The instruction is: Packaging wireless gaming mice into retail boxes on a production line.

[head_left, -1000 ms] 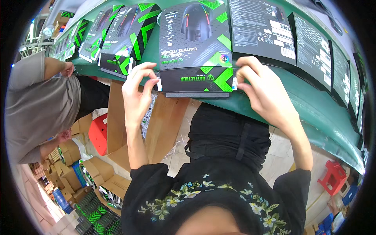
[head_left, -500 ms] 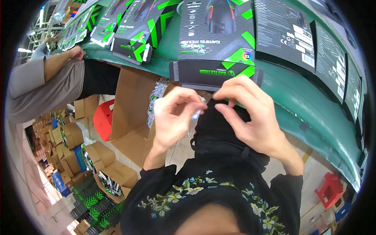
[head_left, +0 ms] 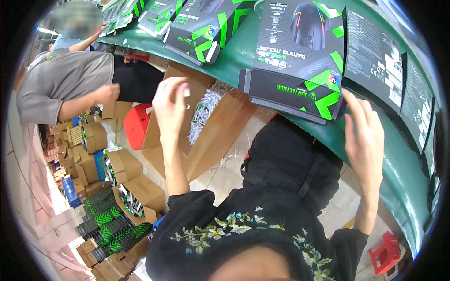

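My left hand [head_left: 169, 107] is raised over an open cardboard carton [head_left: 220, 133] holding white paper strips [head_left: 205, 111]. Its fingers are bent, and a small whitish scrap [head_left: 186, 92] shows at their tips. My right hand [head_left: 364, 133] is beside the near right corner of a black and green gaming mouse box [head_left: 300, 61], fingers apart and holding nothing. Whether a fingertip touches the box I cannot tell. The box lies on the green table [head_left: 236, 47] with its closed end at the near edge.
More mouse boxes [head_left: 199, 30] line the table to the left, and others [head_left: 372, 54] lie face down at right. A person in grey [head_left: 77, 77] works at left. A red stool [head_left: 385, 253], a red plastic piece [head_left: 137, 126] and several cartons [head_left: 129, 166] are on the floor.
My hands have parted: the left moved left over the carton, the right moved right beside the box. The view has shifted. The other person's hand has moved down off the table.
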Tool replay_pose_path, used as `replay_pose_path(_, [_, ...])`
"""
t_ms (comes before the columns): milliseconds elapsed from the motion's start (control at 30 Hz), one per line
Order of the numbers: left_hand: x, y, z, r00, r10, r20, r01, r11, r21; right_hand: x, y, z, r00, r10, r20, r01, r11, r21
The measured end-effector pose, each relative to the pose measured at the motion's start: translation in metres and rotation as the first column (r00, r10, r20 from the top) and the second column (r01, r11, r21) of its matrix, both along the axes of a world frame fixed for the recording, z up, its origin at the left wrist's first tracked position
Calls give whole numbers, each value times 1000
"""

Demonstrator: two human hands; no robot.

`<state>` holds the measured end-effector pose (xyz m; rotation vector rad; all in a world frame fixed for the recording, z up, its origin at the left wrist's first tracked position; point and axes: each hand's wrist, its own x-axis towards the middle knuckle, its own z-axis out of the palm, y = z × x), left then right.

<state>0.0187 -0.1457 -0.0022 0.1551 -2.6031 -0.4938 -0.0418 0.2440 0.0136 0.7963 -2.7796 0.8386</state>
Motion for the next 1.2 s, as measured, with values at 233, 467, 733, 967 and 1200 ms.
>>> replay_pose_path(233, [-34,24,16,987,-130,92,148,962,-230,-9,-7,2,998,58,10,-59,993,100])
replay_pose_path(467, [-34,80,37,890,-457,13,452,875,-173,-21,1,-4,991,124,-40,-116,979,167])
replay_pose_path(733, [-59,87,18,771,-598,219,622,632,-463,-22,3,-16,988,155,-28,-146,969,201])
replay_pose_path(967, [-54,77,28,689,-506,519,682,694,-229,-18,-5,-11,984,134,-120,-108,973,205])
replay_pose_path(1200, [-55,73,26,513,-682,521,737,661,140,-17,-7,3,989,132,59,-139,980,141])
